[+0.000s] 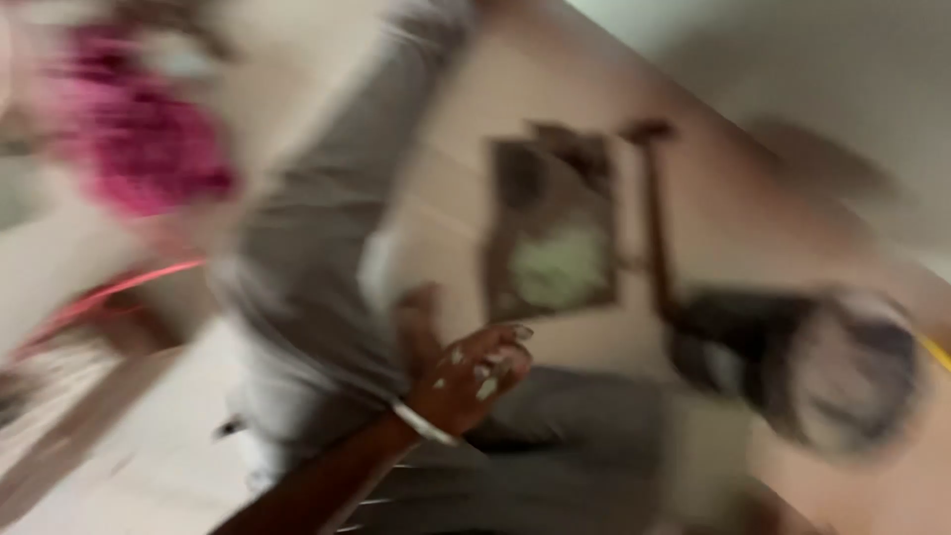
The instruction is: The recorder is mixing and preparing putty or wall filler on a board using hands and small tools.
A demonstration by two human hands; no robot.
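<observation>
Heavy blur. A hand (466,376), side unclear, with a pale wristband (421,421), is being pressed, fingers loosely spread and holding nothing, against grey cloth (317,248); steadier, flatter contact is advised.

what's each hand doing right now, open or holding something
Left hand: open, fingers spread with pale smears on them, holding nothing, against the grey cloth.
Right hand: not in view.

pink cloth (139,139) at upper left, dark frame (555,228) on the beige wall (466,119) (all blurred).
</observation>
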